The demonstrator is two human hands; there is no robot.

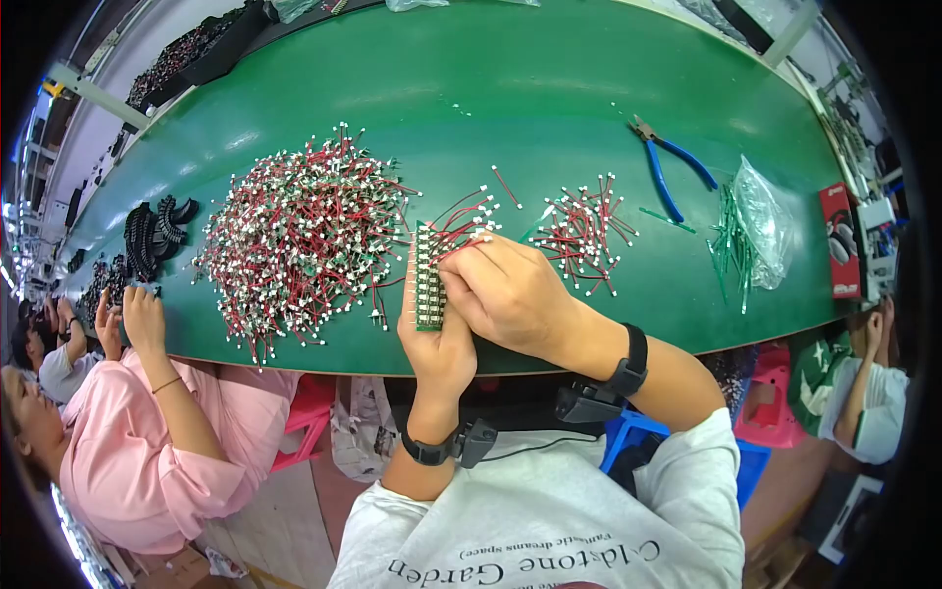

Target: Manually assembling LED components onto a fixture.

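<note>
My left hand [439, 358] is closed around the lower part of a narrow green circuit board panel [429, 285], which stands lengthwise away from me and carries rows of small light-coloured parts. Over the panel's right edge bends my right hand [515, 294], its thumb and fingers pinched together; what lies between the fingertips is hidden. Several red wire leads [461, 218] with white plugs stick out to the upper right of the panel, just beyond those fingertips. Left of the panel lies a large heap of red and black leads with white connectors [304, 245].
To the right are a smaller pile of red leads [586, 231], blue-handled pliers [667, 162], green strips [728, 240], a clear plastic bag [763, 226] and a red box [840, 240]. Black curved parts [152, 236] lie far left. A co-worker in pink [167, 442] sits close on my left.
</note>
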